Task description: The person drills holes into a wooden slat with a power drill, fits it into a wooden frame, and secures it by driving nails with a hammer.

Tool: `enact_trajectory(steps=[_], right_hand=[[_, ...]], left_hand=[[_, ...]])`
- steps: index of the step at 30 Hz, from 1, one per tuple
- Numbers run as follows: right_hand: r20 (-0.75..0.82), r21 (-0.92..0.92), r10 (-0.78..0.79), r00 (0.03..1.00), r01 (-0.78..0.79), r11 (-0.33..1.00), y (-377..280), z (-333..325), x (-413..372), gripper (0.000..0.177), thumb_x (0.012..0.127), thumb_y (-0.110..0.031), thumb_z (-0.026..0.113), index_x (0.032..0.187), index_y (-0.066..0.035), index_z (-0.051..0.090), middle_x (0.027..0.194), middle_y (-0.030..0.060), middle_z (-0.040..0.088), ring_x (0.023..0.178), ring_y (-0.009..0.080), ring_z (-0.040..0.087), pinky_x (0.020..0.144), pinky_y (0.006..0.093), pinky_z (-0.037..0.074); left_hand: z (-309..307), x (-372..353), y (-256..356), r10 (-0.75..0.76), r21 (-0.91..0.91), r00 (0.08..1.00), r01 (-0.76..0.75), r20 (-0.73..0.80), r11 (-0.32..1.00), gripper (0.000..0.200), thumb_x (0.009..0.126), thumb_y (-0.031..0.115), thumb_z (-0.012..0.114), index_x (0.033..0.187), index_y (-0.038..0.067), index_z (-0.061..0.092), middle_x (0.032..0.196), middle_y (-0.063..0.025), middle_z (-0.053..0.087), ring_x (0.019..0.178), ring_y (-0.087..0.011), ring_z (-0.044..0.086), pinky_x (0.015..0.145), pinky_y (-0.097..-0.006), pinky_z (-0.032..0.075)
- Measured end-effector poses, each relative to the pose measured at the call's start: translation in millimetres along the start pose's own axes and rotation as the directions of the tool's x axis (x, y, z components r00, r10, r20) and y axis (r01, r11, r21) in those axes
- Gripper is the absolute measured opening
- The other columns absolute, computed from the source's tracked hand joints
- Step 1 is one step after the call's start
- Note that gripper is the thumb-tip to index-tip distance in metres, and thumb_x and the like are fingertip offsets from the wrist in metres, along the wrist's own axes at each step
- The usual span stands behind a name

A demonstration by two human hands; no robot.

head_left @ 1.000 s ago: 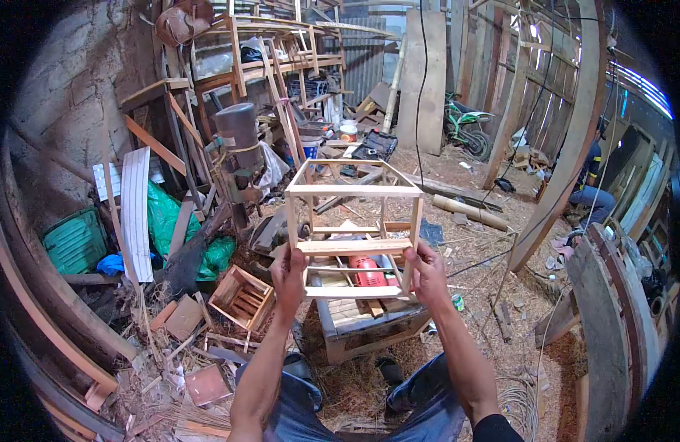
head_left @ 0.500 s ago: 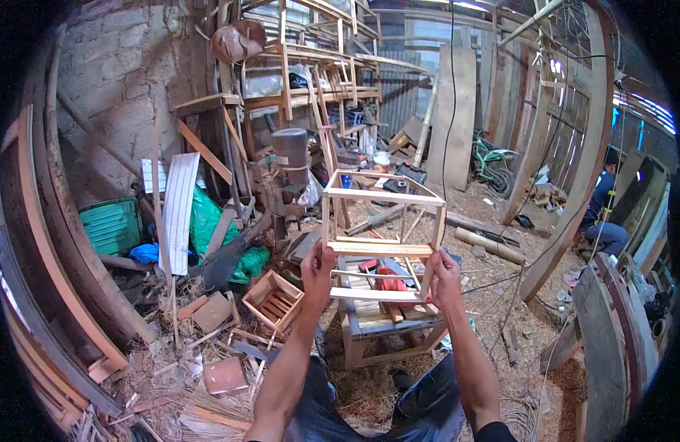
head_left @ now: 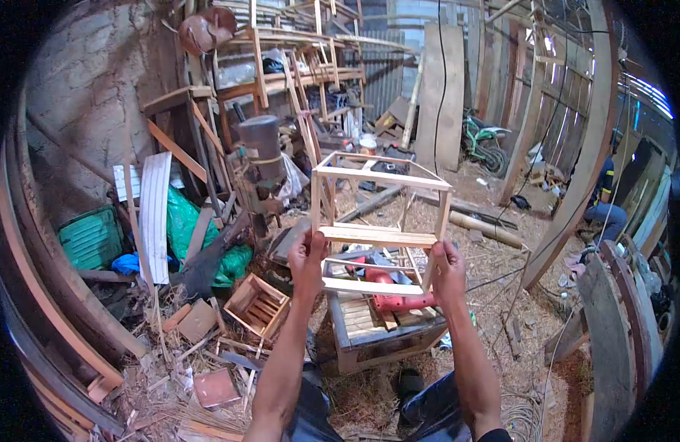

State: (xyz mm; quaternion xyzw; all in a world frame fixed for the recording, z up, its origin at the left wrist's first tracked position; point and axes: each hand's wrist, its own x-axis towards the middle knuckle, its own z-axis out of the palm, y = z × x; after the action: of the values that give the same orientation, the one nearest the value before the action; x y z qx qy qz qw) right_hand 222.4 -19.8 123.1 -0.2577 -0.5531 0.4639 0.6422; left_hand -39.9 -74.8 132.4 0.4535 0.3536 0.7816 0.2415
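Pale wood slats make up an open box frame, held up in the middle of the picture by both hands, well above the ground and slightly tilted. The left hand has its grip closed round the lower left upright, with the back of the hand toward the camera. The right hand has its grip closed the same way on the lower right upright — both arms reach up from the bottom edge.

Below and behind stands a low wooden tabletop with a red power tool lying on it, seen partly through the slats. Left of it a small slatted crate lies tilted on the straw-strewn floor. At the right edge another person in dark clothes crouches, well apart.
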Motion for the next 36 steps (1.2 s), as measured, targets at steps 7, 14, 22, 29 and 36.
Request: enact_trajectory(steps=[7,14,22,29,36], right_hand=[[-0.101,0.068,-0.011,0.995,0.018,0.998,1.8,-4.5,-21.3,0.037,0.093,-0.026,0.058,0.116,0.003,0.055,0.100,0.0044,0.061,0.090,0.0105,0.057,0.079,0.0248,0.046],[0.006,0.007,-0.079,0.997,0.079,0.997,-48.7,17.8,3.8,0.038,0.095,-0.018,0.053,0.129,-0.005,0.044,0.096,0.0054,0.058,0.086,0.0106,0.056,0.079,0.0279,0.050],[0.053,-0.402,-0.319,0.946,0.313,0.861,-68.2,29.7,-30.3,0.033,0.092,-0.006,0.056,0.124,-0.006,0.049,0.101,0.0040,0.058,0.083,0.0093,0.052,0.071,0.0244,0.044],[0.051,-0.353,-0.304,0.951,0.302,0.886,-59.1,47.1,-40.6,0.028,0.095,-0.008,0.052,0.122,-0.006,0.047,0.089,0.0079,0.058,0.076,0.0138,0.053,0.068,0.0276,0.044],[0.159,0.136,0.068,0.985,-0.090,0.987,-83.1,85.7,-43.9,0.067,0.093,-0.011,0.054,0.145,-0.007,0.013,0.127,0.0227,0.051,0.105,0.0246,0.056,0.091,0.0362,0.043]], left_hand=[[0.9,-10.9,-0.4,-0.109,0.027,0.987,0.107,0.116,0.994,0.044,0.092,0.040,0.058,0.107,-0.001,0.058,0.074,0.0003,0.054,0.065,-0.0065,0.047,0.057,-0.0213,0.037],[4.9,8.0,31.6,-0.191,-0.258,0.971,0.224,0.144,0.940,0.031,0.096,0.031,0.052,0.102,0.001,0.056,0.074,-0.0001,0.052,0.060,-0.0070,0.045,0.054,-0.0222,0.036],[2.3,-30.2,39.1,-0.098,0.093,0.995,0.097,0.002,0.991,0.027,0.092,0.014,0.055,0.115,0.000,0.055,0.073,0.0020,0.053,0.060,-0.0048,0.043,0.052,-0.0215,0.035],[-3.4,-26.3,78.7,0.387,0.743,0.915,-0.338,0.115,0.577,0.020,0.094,0.013,0.049,0.103,-0.004,0.053,0.073,-0.0231,0.059,0.064,-0.0390,0.059,0.057,-0.0443,0.043],[-19.6,-10.2,155.1,0.375,0.903,0.915,-0.280,0.148,0.327,0.017,0.094,0.010,0.044,0.105,-0.003,0.047,0.079,-0.0297,0.057,0.074,-0.0495,0.056,0.061,-0.0539,0.044]])
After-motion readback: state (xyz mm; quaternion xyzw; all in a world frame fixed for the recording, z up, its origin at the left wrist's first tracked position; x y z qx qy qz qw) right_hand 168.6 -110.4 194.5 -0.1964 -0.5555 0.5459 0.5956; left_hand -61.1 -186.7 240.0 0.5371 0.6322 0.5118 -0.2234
